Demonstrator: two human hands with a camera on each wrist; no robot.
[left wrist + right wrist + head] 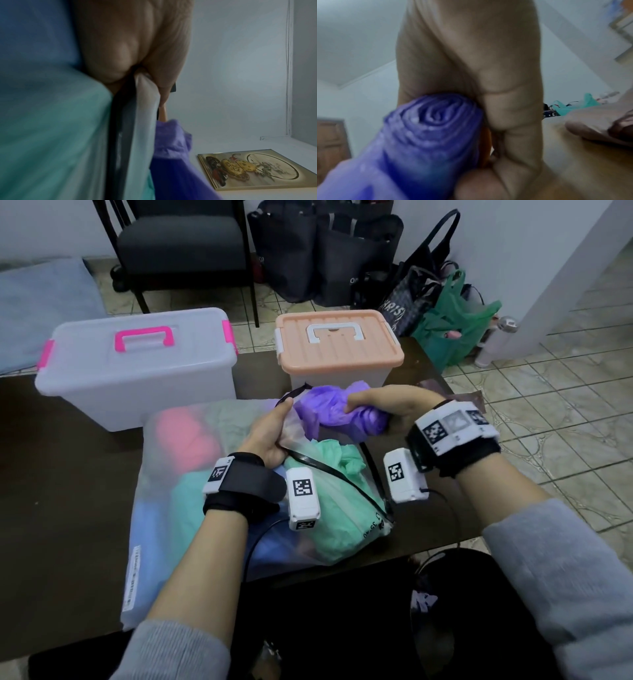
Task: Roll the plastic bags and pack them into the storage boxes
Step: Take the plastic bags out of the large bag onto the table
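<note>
- Purple plastic bag (342,412), partly rolled, is held above the mouth of the big frosted zip pouch (191,474), in front of the peach-lidded storage box (337,344).
- Right hand (387,405) is wrapped around the rolled end of that bag, fingers curled over the top; the loose end spreads toward the left hand (267,436).
- Left hand pinches the pouch's rim beside its black zip strip (329,470), thumb on top, holding the mouth open.
- Right wrist view alone shows the roll's end face (435,116): a tight purple spiral pressed against the palm, thumb below it.
- Left wrist view alone shows the pouch's pale edge (145,115) nipped between thumb and fingers, with the dark strip alongside, teal plastic on one side and purple below; the picture is blurred.
- Head view shows what the pouch holds: a green bag (329,501) at the mouth, with pink, teal and blue shapes behind the frosted wall.
- Pouch lies on the dark bench (68,474), its near corner hanging over the front edge.
- Clear storage box with pink handle (137,364) stands at the far left, lid shut, as is the peach one; a bare strip of bench separates them.
- Bench's right edge runs just beside the right wrist, tiled floor (548,405) beyond.
</note>
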